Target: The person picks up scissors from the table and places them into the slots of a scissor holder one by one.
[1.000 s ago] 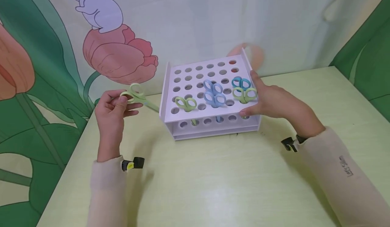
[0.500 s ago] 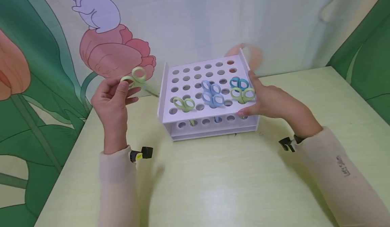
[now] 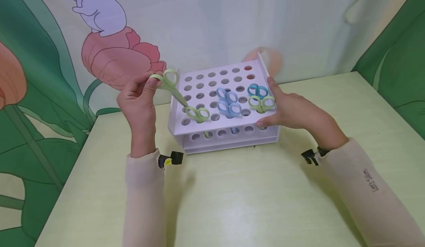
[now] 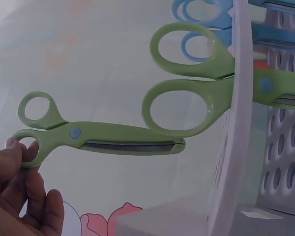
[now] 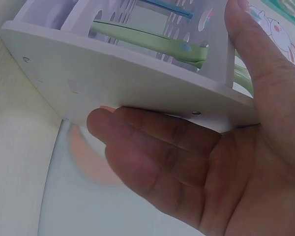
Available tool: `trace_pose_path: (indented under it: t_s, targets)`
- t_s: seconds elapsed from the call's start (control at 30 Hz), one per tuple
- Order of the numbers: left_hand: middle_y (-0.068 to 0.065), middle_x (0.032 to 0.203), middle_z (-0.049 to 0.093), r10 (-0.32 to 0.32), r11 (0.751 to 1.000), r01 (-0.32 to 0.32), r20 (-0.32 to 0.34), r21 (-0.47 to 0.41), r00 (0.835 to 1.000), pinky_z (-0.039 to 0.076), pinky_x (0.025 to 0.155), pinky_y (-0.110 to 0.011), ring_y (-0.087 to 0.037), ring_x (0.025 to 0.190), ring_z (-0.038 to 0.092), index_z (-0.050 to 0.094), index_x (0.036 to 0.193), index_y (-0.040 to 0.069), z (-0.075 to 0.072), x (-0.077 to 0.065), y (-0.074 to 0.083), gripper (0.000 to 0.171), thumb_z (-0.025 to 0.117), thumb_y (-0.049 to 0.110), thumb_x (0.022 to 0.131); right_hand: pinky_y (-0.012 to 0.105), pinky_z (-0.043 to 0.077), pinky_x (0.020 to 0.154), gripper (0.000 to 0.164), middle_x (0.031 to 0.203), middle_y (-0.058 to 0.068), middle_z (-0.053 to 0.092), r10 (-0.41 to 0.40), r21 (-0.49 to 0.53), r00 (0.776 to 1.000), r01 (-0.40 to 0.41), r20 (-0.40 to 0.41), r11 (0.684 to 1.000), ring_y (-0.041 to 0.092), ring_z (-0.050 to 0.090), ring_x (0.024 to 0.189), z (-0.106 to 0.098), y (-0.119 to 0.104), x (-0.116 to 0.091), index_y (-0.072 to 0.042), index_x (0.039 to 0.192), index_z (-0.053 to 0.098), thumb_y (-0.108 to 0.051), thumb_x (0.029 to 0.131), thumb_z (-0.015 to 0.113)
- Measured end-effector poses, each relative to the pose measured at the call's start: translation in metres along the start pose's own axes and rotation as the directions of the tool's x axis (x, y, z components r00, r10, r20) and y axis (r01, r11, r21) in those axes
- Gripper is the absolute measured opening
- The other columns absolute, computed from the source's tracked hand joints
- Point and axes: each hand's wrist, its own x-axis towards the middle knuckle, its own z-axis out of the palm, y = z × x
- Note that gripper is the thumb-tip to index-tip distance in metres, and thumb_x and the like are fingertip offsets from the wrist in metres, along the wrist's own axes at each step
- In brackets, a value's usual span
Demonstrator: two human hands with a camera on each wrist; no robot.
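Observation:
My left hand pinches one handle loop of a pair of light green scissors. The scissors' closed blades slant down over the left part of a white rack full of round holes. Another light green pair stands in the front row, handles up. Two light blue pairs are in the middle. At the right stand a teal pair and a third green pair. My right hand holds the rack's right side, thumb at the front edge and fingers along the outer side panel.
The rack stands on a pale yellow-green table, near its back edge. A printed backdrop with a rabbit and flowers hangs behind. Side panels rise above the rack's top at left and right.
My left hand has moved right and raised the green scissors, bringing them from beside the rack to over its left holes. My right hand stays on the rack's right side.

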Motion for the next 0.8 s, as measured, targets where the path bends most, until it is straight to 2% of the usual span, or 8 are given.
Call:
trace_pose_path:
  t_s: [0.23, 0.47, 0.67, 0.8]
  targets:
    - [-0.006, 0.094, 0.075, -0.036, 0.999, 0.036, 0.011, -0.005, 0.999, 0.052, 0.093, -0.034, -0.022, 0.092, 0.07, 0.076, 0.104, -0.005, 0.008, -0.002, -0.011, 0.015, 0.072, 0.002, 0.092, 0.048, 0.045, 0.084, 0.143, 0.111, 0.018, 0.061, -0.006, -0.001, 1.0, 0.006, -0.003, 1.0, 0.034, 0.055, 0.099, 0.001, 0.0, 0.0, -0.018, 0.16, -0.019, -0.072, 0.07, 0.079]
    - [-0.009, 0.096, 0.075, -0.038, 0.995, 0.031, 0.082, 0.09, 0.996, 0.053, 0.09, -0.033, -0.02, 0.092, 0.071, 0.075, 0.107, -0.007, 0.018, -0.006, -0.018, 0.019, 0.074, 0.003, 0.092, 0.047, 0.045, 0.084, 0.143, 0.112, 0.018, 0.061, -0.001, 0.01, 1.0, 0.001, -0.007, 1.0, 0.033, 0.055, 0.1, 0.001, 0.002, -0.001, -0.019, 0.16, -0.019, -0.072, 0.07, 0.079]
    - [-0.01, 0.096, 0.075, -0.093, 0.987, 0.078, 0.102, 0.142, 0.99, 0.054, 0.088, -0.032, -0.018, 0.091, 0.07, 0.075, 0.108, -0.005, 0.019, -0.009, -0.024, 0.019, 0.073, 0.006, 0.093, 0.046, 0.045, 0.082, 0.143, 0.111, 0.017, 0.061, -0.003, 0.011, 1.0, 0.004, -0.009, 1.0, 0.033, 0.055, 0.098, 0.001, 0.001, 0.0, -0.018, 0.16, -0.018, -0.071, 0.07, 0.079]
    - [-0.01, 0.097, 0.075, -0.145, 0.974, 0.117, 0.132, 0.195, 0.981, 0.053, 0.088, -0.03, -0.017, 0.091, 0.069, 0.076, 0.108, -0.003, 0.019, -0.01, -0.03, 0.019, 0.073, 0.008, 0.094, 0.046, 0.045, 0.083, 0.142, 0.11, 0.016, 0.062, -0.006, 0.009, 1.0, 0.006, -0.012, 1.0, 0.033, 0.055, 0.098, 0.001, 0.001, 0.0, -0.018, 0.161, -0.017, -0.069, 0.071, 0.08]
